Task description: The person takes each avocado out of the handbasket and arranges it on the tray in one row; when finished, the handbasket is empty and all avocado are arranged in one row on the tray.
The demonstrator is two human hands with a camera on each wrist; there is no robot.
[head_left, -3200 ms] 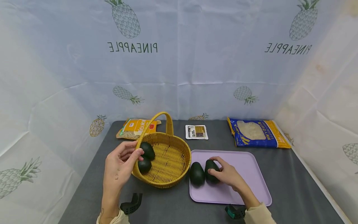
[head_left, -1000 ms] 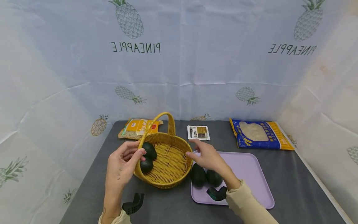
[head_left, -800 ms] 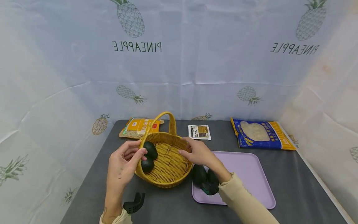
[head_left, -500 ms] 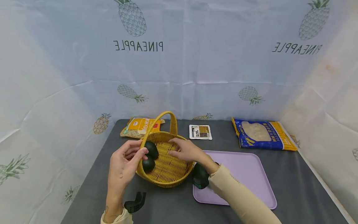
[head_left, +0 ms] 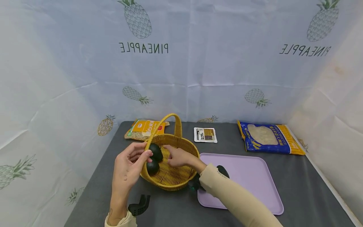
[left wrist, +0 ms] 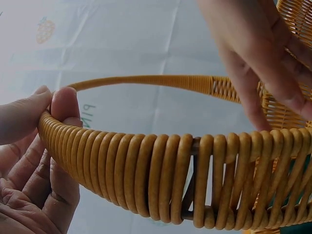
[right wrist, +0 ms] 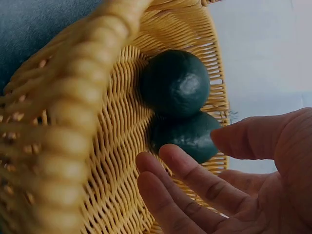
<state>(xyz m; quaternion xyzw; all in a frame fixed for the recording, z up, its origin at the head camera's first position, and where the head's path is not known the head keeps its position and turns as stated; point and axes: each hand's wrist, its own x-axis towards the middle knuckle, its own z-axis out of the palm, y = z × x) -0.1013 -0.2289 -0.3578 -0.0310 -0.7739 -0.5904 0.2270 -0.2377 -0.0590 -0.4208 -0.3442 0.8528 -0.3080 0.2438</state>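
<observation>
My left hand (head_left: 127, 168) pinches the handle (left wrist: 117, 170) of a yellow wicker basket (head_left: 173, 188) between thumb and fingers. Inside, against the basket's left wall, lie two dark green avocados (head_left: 156, 152) (right wrist: 190, 136). Over the basket's interior reaches my right hand (head_left: 181, 157), its fingers loosely spread beside the avocados and holding nothing. In the right wrist view the thumb tip overlaps the lower avocado; whether it touches cannot be told. On the lilac tray (head_left: 249, 184) an avocado (head_left: 223, 171) peeks out past the right sleeve; what lies left of it is mostly covered.
Behind the basket lies an orange food packet (head_left: 146, 128). A small white packet (head_left: 205, 135) lies at the back middle, and a blue and yellow bag (head_left: 269, 138) at the back right. A pineapple-printed cloth surrounds the dark tabletop (head_left: 167, 209).
My right hand has let go of the avocado on the tray and moved left into the basket, toward the two avocados there. My left hand keeps its grip on the handle.
</observation>
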